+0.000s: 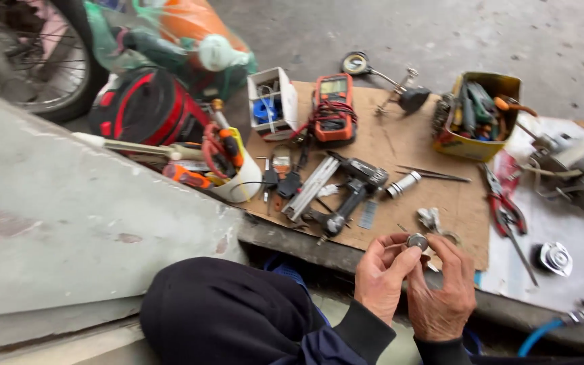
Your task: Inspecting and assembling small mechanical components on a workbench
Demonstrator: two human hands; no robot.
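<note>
— While both hands pinch it, that small round metal part (418, 241) sits just above the cardboard's (400, 145) near edge. Left hand (383, 276) grasps its left rim, right hand (443, 292) its right.

— Step?

— I'd say inspecting or fitting it; any next move calls for fingertip care, since it's tiny.

— Facing?

— Its flat round face looks up toward me. It's a disc, so I can't tell any long axis.

— Nearby?

— Metal bits (431, 217) just beyond, nail gun (346, 192) to the left, red pliers (505, 206) right.
</note>
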